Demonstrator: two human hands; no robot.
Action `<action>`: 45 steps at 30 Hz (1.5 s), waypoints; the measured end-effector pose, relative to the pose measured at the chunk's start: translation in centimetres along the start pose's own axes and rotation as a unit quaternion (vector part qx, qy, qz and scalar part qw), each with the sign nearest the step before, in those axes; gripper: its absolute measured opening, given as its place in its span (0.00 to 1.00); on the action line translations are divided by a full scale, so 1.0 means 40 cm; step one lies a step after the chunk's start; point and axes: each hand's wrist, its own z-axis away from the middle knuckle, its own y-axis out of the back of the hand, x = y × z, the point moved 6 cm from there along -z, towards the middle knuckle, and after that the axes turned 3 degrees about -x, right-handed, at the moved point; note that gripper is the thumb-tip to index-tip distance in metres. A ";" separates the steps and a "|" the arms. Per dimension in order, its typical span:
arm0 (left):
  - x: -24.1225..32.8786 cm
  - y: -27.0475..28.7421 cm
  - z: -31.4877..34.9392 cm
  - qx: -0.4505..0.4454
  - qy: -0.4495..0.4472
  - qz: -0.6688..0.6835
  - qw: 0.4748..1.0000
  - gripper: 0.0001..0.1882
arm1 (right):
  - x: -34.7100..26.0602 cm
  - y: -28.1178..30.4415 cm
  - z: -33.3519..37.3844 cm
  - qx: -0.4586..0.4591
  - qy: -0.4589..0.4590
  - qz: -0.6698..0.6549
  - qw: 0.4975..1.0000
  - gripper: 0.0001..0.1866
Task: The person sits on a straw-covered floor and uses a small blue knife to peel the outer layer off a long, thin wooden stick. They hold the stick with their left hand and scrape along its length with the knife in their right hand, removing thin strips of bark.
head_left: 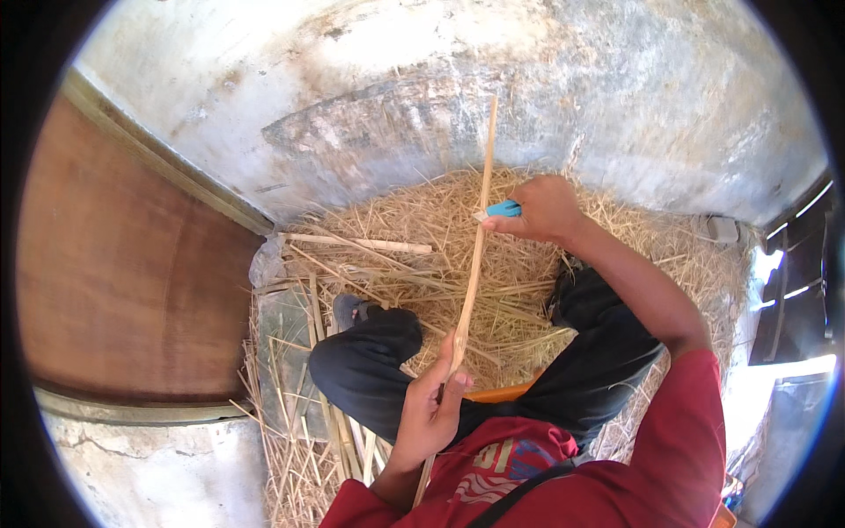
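A long, pale, slightly bent bamboo strip point(475, 273) rises from my lap toward the wall, its far end free. My left hand point(427, 412) is closed around its lower part, near a joint in the strip. In my right hand point(547, 208), the fingers are wrapped around a blue cutter knife point(504, 209). Its short blade lies against the upper half of the strip, with the thumb pressing close by. Below the left hand, the strip's near end passes by my sleeve.
Shavings point(431, 198) cover the floor around my bent legs. Several longer bamboo pieces point(339, 431) lie at my left, beside a grey slab point(286, 330). A stained wall point(422, 114) stands ahead, a brown wooden door point(132, 264) at left. An orange seat edge point(500, 393) shows between my legs.
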 end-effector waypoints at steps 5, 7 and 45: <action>0.008 -0.017 0.008 -0.037 0.069 0.004 0.997 0.27 | 0.133 -0.061 -0.043 0.074 -0.087 0.052 0.992 0.44; 0.006 -0.031 0.048 -0.062 0.059 0.002 0.996 0.26 | 0.290 -0.018 -0.075 -0.045 -0.266 0.008 0.963 0.43; -0.011 -0.025 0.008 -0.022 0.134 0.237 0.962 0.22 | 0.103 0.028 -0.023 0.032 -0.095 0.001 0.995 0.44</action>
